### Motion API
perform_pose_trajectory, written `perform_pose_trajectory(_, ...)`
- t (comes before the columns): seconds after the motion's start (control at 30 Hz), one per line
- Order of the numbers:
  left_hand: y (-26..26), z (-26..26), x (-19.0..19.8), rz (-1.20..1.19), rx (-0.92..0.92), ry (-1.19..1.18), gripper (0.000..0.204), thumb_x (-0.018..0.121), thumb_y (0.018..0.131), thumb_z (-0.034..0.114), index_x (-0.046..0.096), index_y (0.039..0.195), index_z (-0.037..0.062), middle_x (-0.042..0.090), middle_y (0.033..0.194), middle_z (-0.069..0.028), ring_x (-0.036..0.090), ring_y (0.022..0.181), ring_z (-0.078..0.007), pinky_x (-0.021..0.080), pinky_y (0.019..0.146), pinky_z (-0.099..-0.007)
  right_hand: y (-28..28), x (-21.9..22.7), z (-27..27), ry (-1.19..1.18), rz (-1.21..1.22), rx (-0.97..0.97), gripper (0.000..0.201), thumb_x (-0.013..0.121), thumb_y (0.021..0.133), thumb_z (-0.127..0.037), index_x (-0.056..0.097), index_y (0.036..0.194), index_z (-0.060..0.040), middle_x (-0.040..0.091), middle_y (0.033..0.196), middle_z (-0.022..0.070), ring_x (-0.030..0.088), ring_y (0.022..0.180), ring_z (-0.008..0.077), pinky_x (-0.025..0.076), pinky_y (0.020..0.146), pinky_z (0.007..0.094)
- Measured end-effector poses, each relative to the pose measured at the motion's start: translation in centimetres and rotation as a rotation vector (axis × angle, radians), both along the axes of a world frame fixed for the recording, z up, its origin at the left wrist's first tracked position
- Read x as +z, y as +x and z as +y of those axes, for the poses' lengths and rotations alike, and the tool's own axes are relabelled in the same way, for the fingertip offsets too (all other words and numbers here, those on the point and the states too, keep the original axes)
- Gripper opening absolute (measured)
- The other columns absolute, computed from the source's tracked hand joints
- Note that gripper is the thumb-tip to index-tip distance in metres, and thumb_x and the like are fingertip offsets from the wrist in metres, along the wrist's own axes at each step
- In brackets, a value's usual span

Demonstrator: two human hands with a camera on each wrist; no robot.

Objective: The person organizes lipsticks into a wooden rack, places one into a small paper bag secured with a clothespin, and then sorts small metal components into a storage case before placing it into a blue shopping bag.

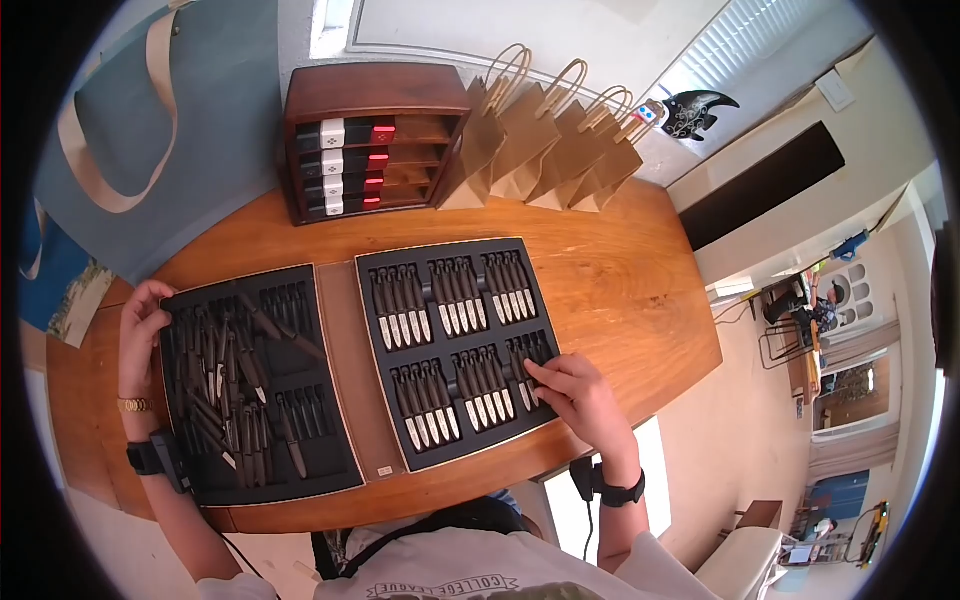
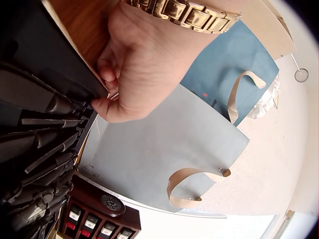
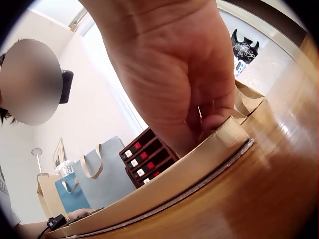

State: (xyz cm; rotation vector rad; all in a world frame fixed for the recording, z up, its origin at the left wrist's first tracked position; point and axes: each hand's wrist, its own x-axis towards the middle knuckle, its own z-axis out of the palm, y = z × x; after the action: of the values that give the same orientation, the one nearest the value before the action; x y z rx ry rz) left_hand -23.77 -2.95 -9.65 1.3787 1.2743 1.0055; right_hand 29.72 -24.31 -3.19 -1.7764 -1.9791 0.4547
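Observation:
A wide two-part box lies unfolded on the table. Its left tray [image 1: 268, 375] holds a loose heap of dark-handled knives [image 1: 225, 365], with some in slots. In the right tray [image 1: 440, 358], similar knives [image 1: 462, 295] stand in grouped rows, silver parts toward the person. My left hand [image 1: 143, 330] pinches the left tray's outer upper corner, thumb and fingertips at the rim, as the left wrist view shows too [image 2: 149, 64]. At the right tray's lower right group, my right hand [image 1: 585, 400] pinches a knife [image 1: 522, 378]; in the right wrist view the box wall hides its fingertips.
A wooden rack [image 1: 375, 90] with white, black and red boxes stands behind the trays. Several brown paper bags [image 1: 520, 150] are to its right, near a black fish-shaped ornament [image 1: 697, 115]. Large blue-grey bags [image 1: 215, 130] stand at the left. The table [image 1: 620, 300] ends close to the right hand.

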Motion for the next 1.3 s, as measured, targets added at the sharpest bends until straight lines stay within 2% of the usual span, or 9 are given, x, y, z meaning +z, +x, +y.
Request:
perform_pose_trajectory(0.47,1.0,-0.5,0.6,-0.011,-0.011,0.041,0.026,0.051,0.079,-0.001,0.060,0.101,0.0078,0.053,0.088,0.0069,0.040,0.065,-0.0001,0.026,0.052,-0.0175,-2.2,-0.8,-1.0,0.064,-0.056,-0.117,0.036,0.065,0.082,0.005,0.067,0.118,0.0001,0.062,0.090,0.0153,0.063,0.081,0.0338,0.053,0.072,0.0409)
perform_pose_trajectory(0.57,1.3,-0.4,0.8,-0.039,-0.009,0.014,0.025,0.051,0.079,-0.001,0.061,0.101,0.0071,0.053,0.087,0.0063,0.042,0.068,-0.0015,0.029,0.055,-0.0179,-2.1,-0.3,-1.0,0.012,0.039,-0.148,0.037,0.064,0.082,0.006,0.067,0.118,0.0002,0.062,0.090,0.0161,0.063,0.079,0.0348,0.052,0.071,0.0412)
perform_pose_trajectory(0.67,1.5,-0.8,1.2,-0.014,0.013,0.044,0.027,0.054,0.074,-0.001,0.062,0.099,0.0062,0.057,0.088,0.0038,0.053,0.079,-0.0075,0.041,0.069,-0.0220,-2.5,1.1,-0.5,0.016,0.018,-0.132,0.036,0.064,0.082,0.007,0.066,0.118,0.0004,0.062,0.089,0.0164,0.063,0.079,0.0352,0.052,0.071,0.0412)
perform_pose_trajectory(0.73,1.8,-0.8,1.2,0.012,0.019,0.079,0.027,0.057,0.073,0.001,0.064,0.098,0.0073,0.054,0.083,0.0053,0.049,0.074,-0.0054,0.038,0.063,-0.0211,-3.9,2.5,0.4,0.071,-0.086,-0.125,0.036,0.065,0.083,0.007,0.065,0.118,0.0000,0.062,0.088,0.0156,0.065,0.077,0.0324,0.053,0.068,0.0389)
perform_pose_trajectory(0.83,1.6,-0.9,1.4,0.043,0.026,0.071,0.024,0.060,0.076,0.004,0.066,0.099,0.0088,0.052,0.078,0.0075,0.044,0.066,-0.0028,0.032,0.056,-0.0203,-7.9,5.1,2.6,0.095,0.022,-0.038,0.037,0.066,0.082,0.007,0.064,0.119,-0.0007,0.063,0.089,0.0140,0.066,0.074,0.0288,0.053,0.066,0.0359)
perform_pose_trajectory(0.93,1.7,-0.7,1.5,-0.068,0.000,0.035,0.022,0.058,0.078,-0.003,0.065,0.098,0.0032,0.060,0.090,0.0029,0.054,0.078,-0.0056,0.043,0.070,-0.0214,-12.7,6.6,5.4,0.090,0.189,0.212,0.040,0.067,0.083,0.004,0.062,0.123,-0.0022,0.066,0.090,0.0117,0.066,0.073,0.0270,0.054,0.066,0.0347)
perform_pose_trajectory(1.03,1.7,-0.6,1.4,-0.047,0.008,0.036,0.022,0.057,0.078,-0.005,0.064,0.097,0.0015,0.062,0.095,0.0010,0.056,0.082,-0.0073,0.046,0.075,-0.0223,-16.5,5.8,8.9,0.094,0.168,0.342,0.037,0.069,0.084,-0.001,0.061,0.120,-0.0027,0.067,0.091,0.0127,0.067,0.076,0.0296,0.054,0.068,0.0380)
perform_pose_trajectory(1.2,1.6,-0.1,0.4,-0.108,0.020,0.067,0.021,0.059,0.077,-0.004,0.065,0.096,0.0023,0.062,0.093,0.0013,0.054,0.079,-0.0079,0.045,0.072,-0.0229,-20.7,2.8,13.6,0.067,-0.260,0.455,0.031,0.073,0.083,-0.013,0.059,0.109,-0.0028,0.069,0.093,0.0145,0.069,0.088,0.0336,0.056,0.074,0.0404)
perform_pose_trajectory(1.3,1.4,0.1,0.1,-0.036,0.024,0.090,0.018,0.061,0.076,-0.001,0.067,0.093,0.0026,0.063,0.089,0.0022,0.051,0.075,-0.0074,0.042,0.067,-0.0234,-22.3,1.3,14.7,0.097,-0.428,0.448,0.033,0.075,0.081,-0.018,0.057,0.104,-0.0034,0.070,0.089,0.0161,0.070,0.085,0.0352,0.056,0.071,0.0427)
